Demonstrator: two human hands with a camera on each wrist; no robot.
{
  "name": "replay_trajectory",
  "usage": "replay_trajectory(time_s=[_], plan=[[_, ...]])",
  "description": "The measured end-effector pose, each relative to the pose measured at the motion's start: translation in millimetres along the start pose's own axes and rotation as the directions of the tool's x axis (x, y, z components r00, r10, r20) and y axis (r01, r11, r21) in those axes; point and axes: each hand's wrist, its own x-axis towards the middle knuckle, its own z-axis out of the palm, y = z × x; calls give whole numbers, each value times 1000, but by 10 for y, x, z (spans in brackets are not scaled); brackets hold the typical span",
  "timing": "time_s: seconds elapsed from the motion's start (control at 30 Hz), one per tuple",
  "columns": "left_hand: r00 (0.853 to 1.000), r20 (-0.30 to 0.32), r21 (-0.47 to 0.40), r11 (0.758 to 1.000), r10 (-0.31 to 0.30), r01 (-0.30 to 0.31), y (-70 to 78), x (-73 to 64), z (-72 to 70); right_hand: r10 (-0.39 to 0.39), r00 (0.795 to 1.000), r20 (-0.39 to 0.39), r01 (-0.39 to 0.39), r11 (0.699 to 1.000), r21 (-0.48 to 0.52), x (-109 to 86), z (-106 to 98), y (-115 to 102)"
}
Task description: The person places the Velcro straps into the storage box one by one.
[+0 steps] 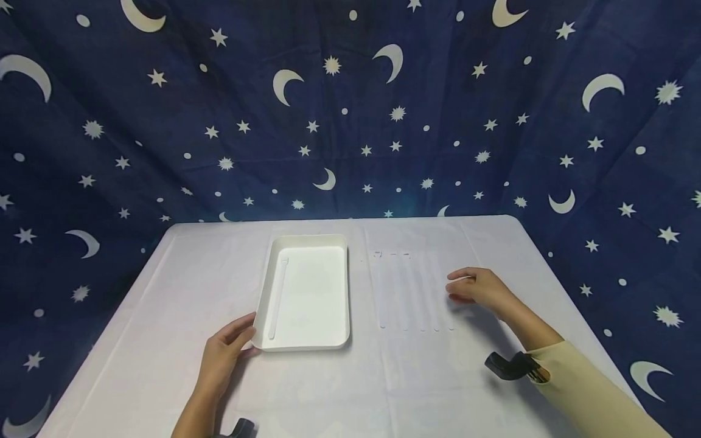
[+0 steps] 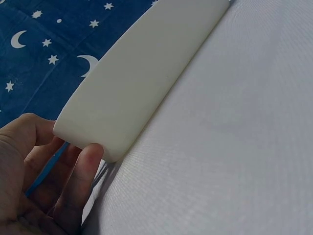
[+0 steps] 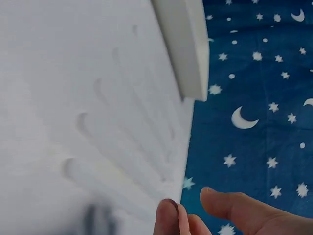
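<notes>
Fingers of the left hand are being held curled round the near left corner of the white tray. On the right hand, the fingertips are being held a little apart, and this hand is being held near the rightmost of five faint sticks, which are being seen in a row on the table, right of the tray. One more stick is being held inside the tray, along its left wall.
</notes>
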Motion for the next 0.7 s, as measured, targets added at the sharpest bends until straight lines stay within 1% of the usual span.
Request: replay_trajectory(time_s=[0.13, 0.2, 0.37, 0.47, 0.57, 0.7], plan=[[1000, -3, -5, 1000, -1, 1, 1, 6, 5, -10, 998, -65, 7, 999, -48, -40, 17, 186], [1000, -4, -4, 1000, -2, 2, -5, 10, 6, -7, 996, -85, 2, 998, -57, -52, 42, 253], [1000, -10, 5, 1000, -3, 3, -11, 16, 1, 22, 995, -93, -20, 1000, 20, -55, 154, 350], [1000, -12, 3, 1000, -4, 4, -12, 16, 3, 12, 996, -93, -10, 1000, 22, -56, 212, 383], [1000, -12, -3, 1000, -2, 2, -13, 16, 8, -17, 995, -98, 16, 1000, -16, -59, 252, 402], [1000, -16, 1, 1000, 3, -3, -13, 17, 14, -33, 989, -141, 19, 995, -96, -57, 303, 416]])
